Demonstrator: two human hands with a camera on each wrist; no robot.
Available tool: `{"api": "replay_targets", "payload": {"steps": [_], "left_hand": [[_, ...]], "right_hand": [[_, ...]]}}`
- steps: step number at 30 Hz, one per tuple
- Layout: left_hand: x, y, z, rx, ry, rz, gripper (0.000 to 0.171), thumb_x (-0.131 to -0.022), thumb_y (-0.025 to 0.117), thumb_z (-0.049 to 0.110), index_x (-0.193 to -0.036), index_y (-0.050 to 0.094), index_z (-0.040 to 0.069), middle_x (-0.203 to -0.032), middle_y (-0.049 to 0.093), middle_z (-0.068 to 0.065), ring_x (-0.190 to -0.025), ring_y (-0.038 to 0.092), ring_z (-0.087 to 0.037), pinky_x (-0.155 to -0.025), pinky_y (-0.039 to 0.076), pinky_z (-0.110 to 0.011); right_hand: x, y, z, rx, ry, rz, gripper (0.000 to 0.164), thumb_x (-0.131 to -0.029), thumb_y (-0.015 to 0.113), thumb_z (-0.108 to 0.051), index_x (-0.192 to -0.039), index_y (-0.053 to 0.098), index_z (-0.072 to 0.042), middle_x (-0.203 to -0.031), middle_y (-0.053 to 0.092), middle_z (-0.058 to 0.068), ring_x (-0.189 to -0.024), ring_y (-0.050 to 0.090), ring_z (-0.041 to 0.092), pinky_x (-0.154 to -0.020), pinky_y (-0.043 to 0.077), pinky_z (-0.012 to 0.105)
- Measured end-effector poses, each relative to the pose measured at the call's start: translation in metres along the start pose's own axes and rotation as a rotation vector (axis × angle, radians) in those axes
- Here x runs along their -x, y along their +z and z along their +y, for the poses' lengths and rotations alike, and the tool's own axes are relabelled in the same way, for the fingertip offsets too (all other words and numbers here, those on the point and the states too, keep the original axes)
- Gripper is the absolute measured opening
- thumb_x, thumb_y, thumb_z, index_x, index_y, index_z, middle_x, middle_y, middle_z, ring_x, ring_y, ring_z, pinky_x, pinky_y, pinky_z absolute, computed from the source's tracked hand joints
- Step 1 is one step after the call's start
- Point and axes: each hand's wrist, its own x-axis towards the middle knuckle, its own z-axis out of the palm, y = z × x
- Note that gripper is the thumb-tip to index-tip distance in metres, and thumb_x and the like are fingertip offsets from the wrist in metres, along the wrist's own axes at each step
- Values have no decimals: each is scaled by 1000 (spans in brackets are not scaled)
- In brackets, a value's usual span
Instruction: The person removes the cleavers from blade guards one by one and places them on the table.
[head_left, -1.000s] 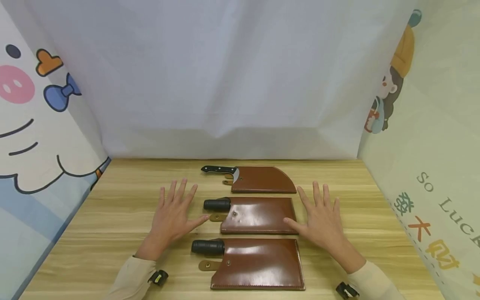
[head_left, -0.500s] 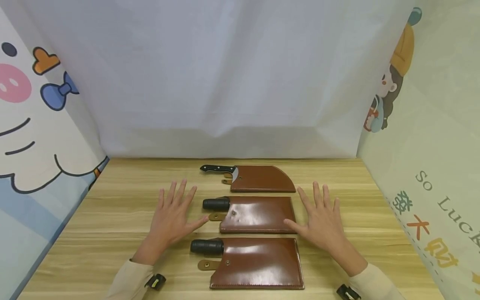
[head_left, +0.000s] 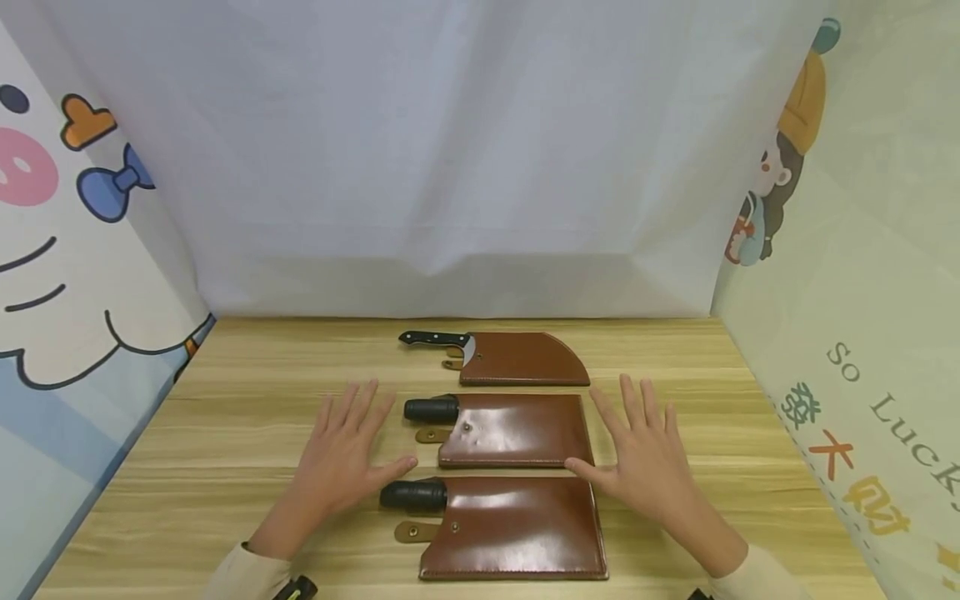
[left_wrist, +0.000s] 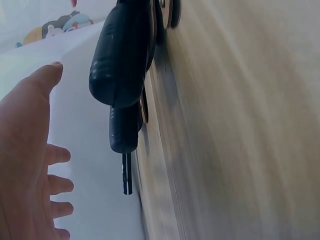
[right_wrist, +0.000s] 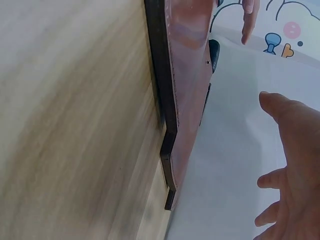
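Observation:
Three kitchen knives in brown leather sheaths lie in a column on the wooden table, handles to the left. The far knife [head_left: 435, 338] has a slim black riveted handle and a bit of bare blade beside its sheath [head_left: 525, 360]. Thick black handles show on the middle knife [head_left: 431, 409] and the near knife [head_left: 414, 495]. My left hand [head_left: 337, 467] hovers left of the handles, fingers spread, holding nothing. To the right, my right hand [head_left: 647, 462] is also spread above the table, its thumb over the right end of the middle sheath [head_left: 525, 429].
The wooden table [head_left: 225, 450] meets a white cloth backdrop [head_left: 450, 167] at its far edge. Cartoon-printed cloths stand along the left and right sides. Snap straps, such as the near strap [head_left: 416, 531], stick out left of the sheaths.
Both hands have drawn back slightly toward the table's near edge, still spread. The knives lie as before; the head view has shifted a little.

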Motion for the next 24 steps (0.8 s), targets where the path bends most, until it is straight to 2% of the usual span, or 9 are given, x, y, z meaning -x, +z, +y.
{"api": "replay_targets", "payload": {"steps": [9, 13, 19, 24], "left_hand": [[17, -4, 11, -2, 85, -6, 99, -90, 56, 75, -161, 31, 12, -167, 25, -17, -152, 24, -42, -122, 18, -63], [24, -3, 15, 24, 127, -18, 97, -90, 57, 75, -160, 35, 11, -164, 33, -17, -150, 32, -41, -120, 23, -61], [29, -1, 18, 75, 217, -22, 90, -91, 58, 72, -155, 45, 10, -159, 42, -15, -146, 39, -39, -119, 30, -56], [29, 2, 21, 127, 263, -58, 85, -90, 64, 68, -151, 51, 10, -157, 46, -15, -144, 43, -38, -118, 32, -55]], "right_hand": [[17, -5, -7, 17, -51, -6, 101, -84, 61, -78, -163, 30, -23, -168, 19, 22, -153, 14, 50, -109, 25, 79], [26, -5, -9, 23, -81, -13, 99, -84, 62, -78, -161, 36, -20, -166, 25, 22, -151, 21, 51, -108, 29, 77], [38, 3, -12, 1, -116, -68, 97, -85, 62, -78, -159, 40, -19, -166, 27, 17, -150, 25, 49, -107, 34, 74], [47, 13, -15, -1, -164, -88, 98, -84, 61, -79, -158, 42, -17, -165, 30, 17, -149, 30, 47, -104, 38, 73]]}}
